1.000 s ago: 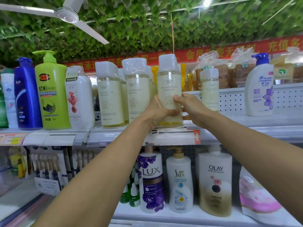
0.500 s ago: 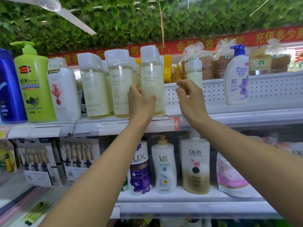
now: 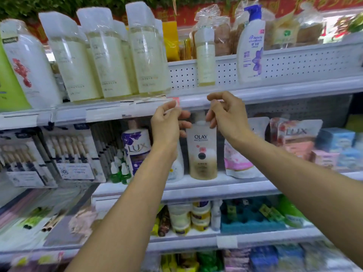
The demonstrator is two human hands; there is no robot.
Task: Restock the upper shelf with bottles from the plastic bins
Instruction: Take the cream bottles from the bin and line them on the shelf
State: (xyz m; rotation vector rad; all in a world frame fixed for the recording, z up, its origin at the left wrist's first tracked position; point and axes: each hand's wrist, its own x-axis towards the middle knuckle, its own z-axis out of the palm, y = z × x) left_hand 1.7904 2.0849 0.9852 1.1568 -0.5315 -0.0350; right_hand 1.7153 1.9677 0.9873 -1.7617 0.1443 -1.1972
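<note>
Pale-yellow clear bottle (image 3: 150, 55), plastic-wrapped cap, upright at front edge of upper shelf (image 3: 275, 91), rightmost of a row of three matching bottles; middle bottle (image 3: 107, 55) just beside it, leftmost of the row (image 3: 72, 61) next over. Placed bottle above and slightly left of both hands, touching neither. Left hand (image 3: 167, 124) below the shelf lip, fingers loosely curled, gripping nothing, fingertips near the red price tag (image 3: 176, 101) on the shelf rail. Right hand (image 3: 227, 114) just right of it, also under the lip, thumb and forefinger close together, other fingers relaxed, holding nothing visible; cannot tell if fingertips touch the rail. Hands near each other but apart, both in front of the OLAY bottle (image 3: 202, 152) on the shelf below. Further right on upper shelf: smaller pale bottle (image 3: 205, 57) set back against the perforated white panel (image 3: 294, 63), then white pump bottle with purple print (image 3: 250, 46). Left of the row: white bottle with red flower print (image 3: 29, 65), green bottle (image 3: 7, 85) cut off at frame edge. Bagged bread (image 3: 220, 32) behind the panel. Lower shelf: LUX bottle (image 3: 137, 148) left of left wrist, pink refill pouch (image 3: 237, 163) under right forearm. Heavy motion blur at bottom left.
</note>
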